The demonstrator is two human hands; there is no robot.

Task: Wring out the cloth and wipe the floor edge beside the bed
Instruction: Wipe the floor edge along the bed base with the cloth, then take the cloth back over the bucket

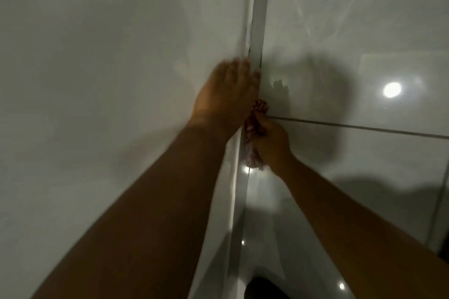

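My right hand is closed around a bunched red-and-white patterned cloth and presses it against the floor edge, the narrow pale strip where the glossy tiled floor meets a flat white surface on the left. My left hand lies flat on that white surface, fingers spread and touching the strip just beyond the cloth. Most of the cloth is hidden by my two hands. The picture is dim and a little blurred.
Glossy grey floor tiles fill the right side, with a dark grout line running right from the cloth and ceiling lamp reflections. A dark rounded shape sits at the bottom edge.
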